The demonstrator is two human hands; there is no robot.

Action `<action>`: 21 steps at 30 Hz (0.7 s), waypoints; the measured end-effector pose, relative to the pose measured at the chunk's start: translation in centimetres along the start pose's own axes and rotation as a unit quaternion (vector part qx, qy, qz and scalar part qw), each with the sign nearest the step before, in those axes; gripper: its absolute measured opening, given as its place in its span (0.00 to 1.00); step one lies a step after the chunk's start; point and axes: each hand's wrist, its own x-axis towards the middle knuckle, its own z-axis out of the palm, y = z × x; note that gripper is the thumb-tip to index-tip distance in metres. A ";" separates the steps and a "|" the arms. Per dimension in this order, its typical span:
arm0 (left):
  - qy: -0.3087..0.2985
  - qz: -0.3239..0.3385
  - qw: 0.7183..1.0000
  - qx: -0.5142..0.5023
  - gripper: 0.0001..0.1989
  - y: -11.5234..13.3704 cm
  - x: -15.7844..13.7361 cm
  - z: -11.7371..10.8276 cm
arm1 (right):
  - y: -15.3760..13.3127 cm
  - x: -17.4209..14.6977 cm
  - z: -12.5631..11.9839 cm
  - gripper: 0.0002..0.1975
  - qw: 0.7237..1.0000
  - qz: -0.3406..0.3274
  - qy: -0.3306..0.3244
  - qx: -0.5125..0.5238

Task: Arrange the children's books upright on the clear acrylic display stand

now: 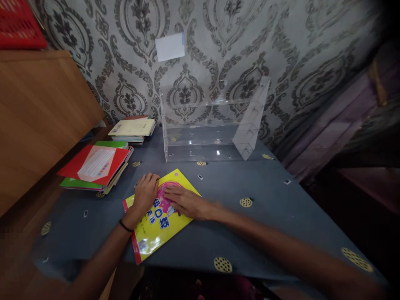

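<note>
A yellow workbook (153,241) with a red spine strip, blue Chinese characters and a pink picture lies closed and askew on the tablecloth. My left hand (146,192), with a dark band at the wrist, rests across the workbook's upper left edge. Its fingers point forward and bend slightly, and the fingertips are partly hidden. Over the pink picture, my right hand (187,202) lies flat on the cover, fingers stretched toward the left hand.
A clear acrylic tiered rack (250,129) stands against the patterned wall. Stacked books lie at left, one pile topped by a red book (73,164), another by a cream book (133,127). A wooden cabinet (40,108) borders the dark blue tablecloth (268,196).
</note>
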 end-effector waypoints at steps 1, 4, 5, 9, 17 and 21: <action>0.002 0.003 1.000 -0.004 0.11 -0.1 0.1 0.2 | 0.8 0.6 0.4 0.23 1.000 -0.002 -0.011 -0.024; 0.000 0.006 1.000 -0.015 0.11 -0.3 0.2 0.5 | 2.9 1.9 0.9 0.24 0.998 0.016 -0.005 -0.063; -0.004 0.006 1.000 -0.019 0.11 -0.4 0.3 0.5 | 3.4 2.2 0.8 0.23 0.997 0.029 0.006 -0.070; -0.010 0.004 0.999 -0.035 0.11 -0.4 0.4 0.5 | 4.7 2.9 0.4 0.24 0.991 0.082 0.049 -0.097; -0.028 -0.011 0.999 -0.018 0.11 -0.2 0.5 0.1 | 5.2 2.2 0.8 0.27 0.985 0.105 0.070 -0.115; -0.039 -0.009 0.999 0.011 0.12 0.1 0.4 0.0 | 4.5 -0.5 0.4 0.28 0.987 0.109 0.047 -0.106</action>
